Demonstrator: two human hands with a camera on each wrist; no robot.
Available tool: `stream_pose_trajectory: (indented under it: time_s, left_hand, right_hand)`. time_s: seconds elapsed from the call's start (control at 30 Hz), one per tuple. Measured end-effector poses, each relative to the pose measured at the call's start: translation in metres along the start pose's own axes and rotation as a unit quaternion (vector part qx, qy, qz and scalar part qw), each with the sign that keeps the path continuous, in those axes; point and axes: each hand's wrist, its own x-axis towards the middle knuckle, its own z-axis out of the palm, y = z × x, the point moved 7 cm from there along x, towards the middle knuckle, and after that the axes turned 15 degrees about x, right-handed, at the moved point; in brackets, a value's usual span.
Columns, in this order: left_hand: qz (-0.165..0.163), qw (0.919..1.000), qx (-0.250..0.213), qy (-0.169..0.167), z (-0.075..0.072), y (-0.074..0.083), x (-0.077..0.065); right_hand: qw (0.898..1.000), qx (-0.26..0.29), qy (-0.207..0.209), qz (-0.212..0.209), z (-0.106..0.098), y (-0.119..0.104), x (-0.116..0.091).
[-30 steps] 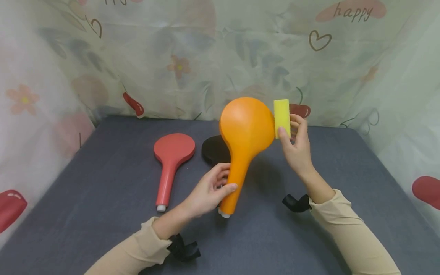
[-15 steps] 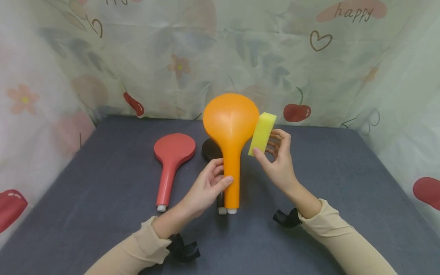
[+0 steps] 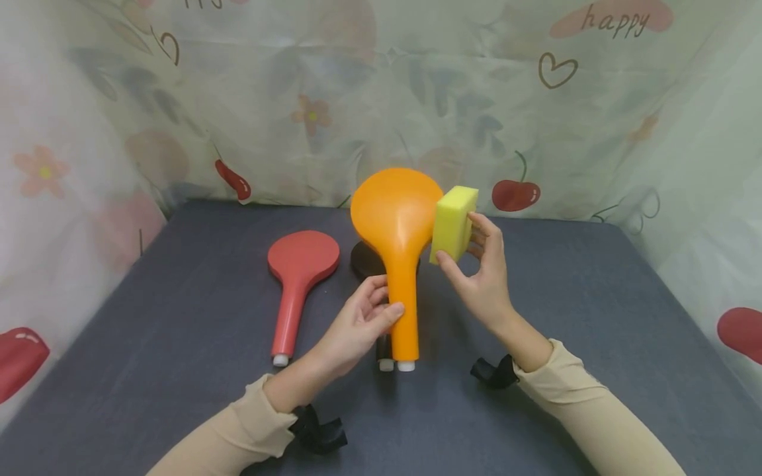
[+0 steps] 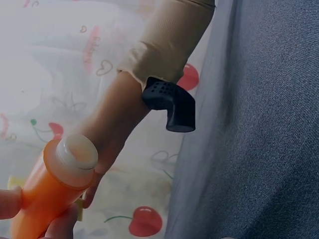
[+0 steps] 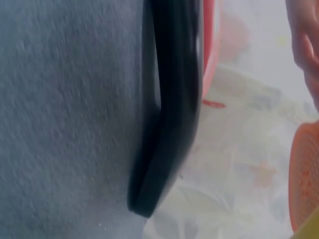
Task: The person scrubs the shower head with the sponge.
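Observation:
My left hand (image 3: 357, 325) grips an orange shower head (image 3: 397, 205) by its handle, raised above the table with the round head up. In the left wrist view its white connector (image 4: 77, 152) faces the camera, with fingertips around the handle. The nozzle face (image 5: 305, 172), dotted with small holes, shows at the right of the right wrist view. Between thumb and fingers, my right hand (image 3: 485, 281) pinches a yellow sponge (image 3: 449, 228), which overlaps the head's right edge in the head view.
On the dark table (image 3: 178, 383) lie a red shower head (image 3: 303, 254) at left and a black shower head (image 3: 367, 261), partly hidden behind the orange one. Black wrist cameras (image 3: 321, 433) hang by both sleeves. A printed curtain surrounds the table.
The orange shower head has swung left to nearly upright. My right hand has moved left and down with the sponge, which has turned to show a broader side. The left hand has barely moved.

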Motion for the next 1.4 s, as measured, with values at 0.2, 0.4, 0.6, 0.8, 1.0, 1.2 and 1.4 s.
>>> stream_pose_trajectory:
  time_s: [0.2,0.4,0.6,0.8,1.0,1.2,1.4]
  left_hand:
    - [-0.003,1.0,-0.003,-0.004,0.001,0.0,-0.001]
    - [0.009,0.9999,-0.009,0.002,-0.001,0.003,-0.001]
    - [0.003,0.9998,-0.019,-0.004,-0.001,0.001,-0.001]
    - [-0.002,0.9996,-0.018,-0.022,0.001,0.002,-0.002]
    - [-0.01,0.999,0.004,-0.043,0.003,0.001,-0.002]
    - [0.002,0.9972,0.023,-0.071,0.007,0.0,-0.002]
    - [0.023,0.9964,0.033,-0.074,0.008,0.002,-0.003]
  right_hand:
    - [1.0,-0.026,0.002,-0.018,-0.002,-0.002,0.001]
    - [0.998,-0.025,-0.032,-0.044,0.01,-0.008,-0.01]
    - [0.997,-0.033,-0.05,-0.047,0.017,-0.007,-0.015]
    - [1.0,-0.01,-0.024,-0.004,0.003,0.0,-0.002]
    - [0.992,0.06,-0.008,0.109,-0.015,0.017,0.013]
    - [0.978,0.095,0.01,0.185,-0.031,0.03,0.026]
    - [0.966,0.135,0.016,0.218,-0.038,0.03,0.032]
